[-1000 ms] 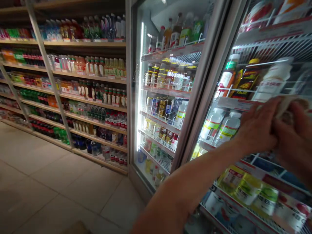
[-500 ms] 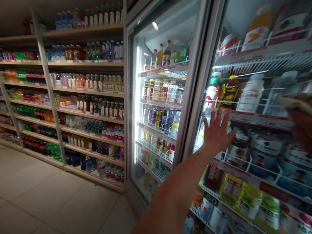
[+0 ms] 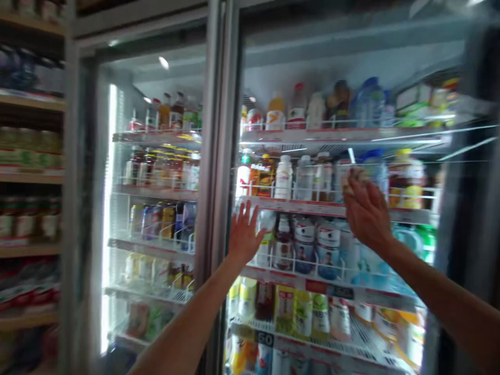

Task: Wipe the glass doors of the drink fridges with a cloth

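Note:
My left hand (image 3: 244, 233) lies flat with fingers spread against the glass door (image 3: 351, 62) of a drinks cooler, close to the door's left frame (image 3: 219, 156). My right hand (image 3: 365, 208) is raised to the same glass further right, fingers closed on a small crumpled cloth (image 3: 353, 178) pressed to the pane. Behind the glass stand rows of bottles (image 3: 283, 177) and cans (image 3: 304, 242) on wire shelves with red price strips.
A second lit cooler (image 3: 152, 198) full of drinks stands to the left. Wooden shelves (image 3: 31, 177) of bottles run along the far left wall. The dark edge of another door or frame (image 3: 476, 208) is at the right.
The view has swung right and now faces the cooler head-on. My left hand stays flat on the glass near the frame. My right hand with the cloth has come fully into view.

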`<action>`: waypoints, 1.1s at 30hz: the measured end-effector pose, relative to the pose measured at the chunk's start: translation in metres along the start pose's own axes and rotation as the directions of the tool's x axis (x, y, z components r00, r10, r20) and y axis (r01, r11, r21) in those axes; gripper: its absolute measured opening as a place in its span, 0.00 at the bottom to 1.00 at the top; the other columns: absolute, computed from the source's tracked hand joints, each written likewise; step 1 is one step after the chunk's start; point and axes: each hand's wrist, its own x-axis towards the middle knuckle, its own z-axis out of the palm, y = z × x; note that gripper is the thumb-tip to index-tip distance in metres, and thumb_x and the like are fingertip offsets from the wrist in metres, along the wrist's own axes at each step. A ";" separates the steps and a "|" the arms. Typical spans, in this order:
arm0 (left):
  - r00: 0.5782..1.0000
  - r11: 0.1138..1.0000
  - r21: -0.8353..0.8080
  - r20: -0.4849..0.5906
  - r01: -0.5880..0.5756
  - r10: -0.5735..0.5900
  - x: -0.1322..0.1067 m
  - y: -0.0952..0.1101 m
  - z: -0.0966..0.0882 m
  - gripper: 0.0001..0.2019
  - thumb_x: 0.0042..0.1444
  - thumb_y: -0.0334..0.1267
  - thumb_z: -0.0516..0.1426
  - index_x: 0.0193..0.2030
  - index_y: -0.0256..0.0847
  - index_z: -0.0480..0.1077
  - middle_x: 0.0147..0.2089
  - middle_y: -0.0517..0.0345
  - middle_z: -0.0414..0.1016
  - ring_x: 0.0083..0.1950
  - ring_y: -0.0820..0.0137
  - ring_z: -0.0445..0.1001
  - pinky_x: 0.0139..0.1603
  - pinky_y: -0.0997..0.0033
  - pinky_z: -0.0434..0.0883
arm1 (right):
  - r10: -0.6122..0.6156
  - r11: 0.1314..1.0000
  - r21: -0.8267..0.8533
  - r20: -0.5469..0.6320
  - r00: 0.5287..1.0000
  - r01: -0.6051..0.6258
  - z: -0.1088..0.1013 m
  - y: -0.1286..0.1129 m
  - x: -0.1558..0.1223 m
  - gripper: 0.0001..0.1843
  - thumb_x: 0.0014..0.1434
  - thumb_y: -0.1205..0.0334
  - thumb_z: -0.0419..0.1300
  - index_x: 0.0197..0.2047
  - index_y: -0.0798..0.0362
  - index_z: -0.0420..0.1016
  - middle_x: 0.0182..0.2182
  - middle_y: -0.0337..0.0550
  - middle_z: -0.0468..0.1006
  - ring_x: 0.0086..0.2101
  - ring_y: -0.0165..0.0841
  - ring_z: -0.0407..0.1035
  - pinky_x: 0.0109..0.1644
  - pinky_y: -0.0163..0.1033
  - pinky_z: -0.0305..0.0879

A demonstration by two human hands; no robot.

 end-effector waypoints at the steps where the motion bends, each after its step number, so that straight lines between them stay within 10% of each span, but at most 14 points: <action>1: 1.000 1.000 0.001 -0.029 -0.007 0.007 0.001 -0.002 0.004 0.29 0.60 0.47 0.46 0.66 0.39 0.46 0.69 0.46 0.41 0.70 0.58 0.36 0.65 0.48 0.50 | -0.016 0.997 -0.080 0.008 1.000 0.016 -0.010 0.030 0.002 0.18 0.62 0.59 0.50 0.53 0.52 0.69 0.56 0.50 0.66 0.59 0.41 0.53 0.61 0.52 0.52; 4: 0.994 1.000 0.004 -0.109 -0.028 0.028 0.003 -0.004 0.012 0.30 0.60 0.47 0.45 0.66 0.38 0.44 0.69 0.43 0.41 0.70 0.58 0.36 0.64 0.47 0.49 | 0.162 0.939 -0.287 -0.123 0.979 -0.191 -0.032 0.095 0.008 0.24 0.63 0.60 0.43 0.57 0.64 0.64 0.56 0.62 0.64 0.61 0.43 0.48 0.61 0.53 0.49; 7: 0.986 0.999 -0.001 -0.163 -0.043 0.042 0.003 -0.004 0.015 0.30 0.61 0.47 0.44 0.67 0.39 0.41 0.69 0.42 0.41 0.70 0.59 0.35 0.65 0.46 0.48 | 0.282 0.897 -0.276 -0.240 0.929 -0.344 -0.031 0.086 0.002 0.26 0.63 0.63 0.39 0.58 0.70 0.61 0.58 0.67 0.58 0.62 0.42 0.45 0.62 0.51 0.49; 10: 0.979 0.998 -0.016 -0.194 -0.062 0.058 0.003 -0.005 0.016 0.30 0.61 0.48 0.42 0.67 0.40 0.39 0.69 0.43 0.42 0.70 0.59 0.35 0.65 0.46 0.47 | 0.002 0.983 -0.184 -0.071 0.997 -0.015 -0.015 0.023 -0.026 0.26 0.61 0.70 0.39 0.61 0.57 0.58 0.62 0.50 0.54 0.64 0.36 0.38 0.63 0.50 0.48; 13: 0.977 0.997 -0.025 -0.201 -0.071 0.065 0.003 -0.007 0.017 0.30 0.61 0.50 0.42 0.67 0.41 0.38 0.69 0.43 0.41 0.70 0.59 0.35 0.65 0.45 0.46 | -0.224 0.969 -0.092 0.077 0.972 0.230 -0.009 -0.006 -0.052 0.26 0.58 0.71 0.45 0.58 0.45 0.63 0.59 0.39 0.62 0.64 0.34 0.41 0.64 0.49 0.45; 16: 0.981 0.998 -0.014 -0.186 -0.059 0.055 0.003 -0.007 0.018 0.30 0.61 0.50 0.41 0.67 0.40 0.39 0.69 0.42 0.41 0.70 0.59 0.34 0.65 0.46 0.46 | 0.019 0.993 -0.116 -0.079 0.997 -0.028 -0.016 0.030 -0.048 0.27 0.57 0.71 0.46 0.60 0.49 0.60 0.59 0.46 0.62 0.62 0.37 0.46 0.63 0.54 0.45; 19: 0.985 0.999 -0.007 -0.168 -0.050 0.048 0.006 -0.005 0.016 0.31 0.61 0.51 0.41 0.67 0.39 0.41 0.69 0.41 0.42 0.70 0.59 0.34 0.65 0.47 0.46 | 0.315 0.942 -0.005 -0.333 0.889 -0.335 -0.015 0.052 -0.027 0.28 0.58 0.69 0.45 0.62 0.57 0.55 0.63 0.53 0.52 0.62 0.41 0.47 0.61 0.56 0.50; 22: 0.990 0.999 -0.019 -0.141 -0.033 0.030 0.006 -0.001 0.013 0.31 0.61 0.51 0.41 0.67 0.37 0.42 0.69 0.41 0.42 0.70 0.59 0.35 0.65 0.47 0.46 | 0.251 0.968 0.067 -0.270 0.930 -0.242 -0.002 -0.001 -0.028 0.30 0.59 0.70 0.44 0.65 0.52 0.50 0.64 0.49 0.48 0.63 0.39 0.43 0.62 0.53 0.50; 25: 0.994 0.999 -0.038 -0.105 -0.011 0.007 -0.009 0.003 0.013 0.30 0.62 0.49 0.41 0.67 0.37 0.41 0.69 0.42 0.41 0.70 0.60 0.34 0.65 0.48 0.47 | -0.071 0.995 0.065 -0.032 0.997 0.073 0.006 -0.066 -0.061 0.31 0.58 0.71 0.45 0.64 0.46 0.50 0.63 0.43 0.54 0.63 0.34 0.43 0.63 0.47 0.50; 27: 0.996 0.998 -0.047 -0.080 -0.034 0.030 -0.028 0.004 0.017 0.30 0.62 0.48 0.41 0.67 0.37 0.40 0.69 0.42 0.40 0.70 0.60 0.33 0.65 0.49 0.48 | -0.143 0.989 0.040 0.050 0.988 0.141 0.003 -0.070 -0.083 0.29 0.58 0.71 0.45 0.62 0.46 0.55 0.61 0.43 0.58 0.63 0.35 0.44 0.64 0.48 0.49; 30: 0.994 0.993 -0.059 -0.044 -0.102 0.100 -0.057 0.001 0.023 0.30 0.62 0.48 0.41 0.67 0.39 0.39 0.69 0.43 0.39 0.70 0.60 0.33 0.65 0.48 0.48 | 0.170 0.981 -0.085 -0.074 0.983 -0.176 -0.009 -0.026 -0.096 0.26 0.60 0.69 0.44 0.62 0.51 0.57 0.62 0.50 0.55 0.62 0.39 0.46 0.62 0.55 0.48; 33: 0.994 0.991 -0.081 -0.028 -0.105 0.103 -0.070 0.000 0.027 0.30 0.62 0.48 0.39 0.67 0.37 0.39 0.69 0.42 0.38 0.70 0.58 0.33 0.65 0.46 0.47 | 0.420 0.884 -0.088 -0.281 0.863 -0.459 -0.016 -0.008 -0.095 0.28 0.60 0.68 0.42 0.64 0.58 0.52 0.63 0.58 0.49 0.63 0.42 0.43 0.61 0.57 0.50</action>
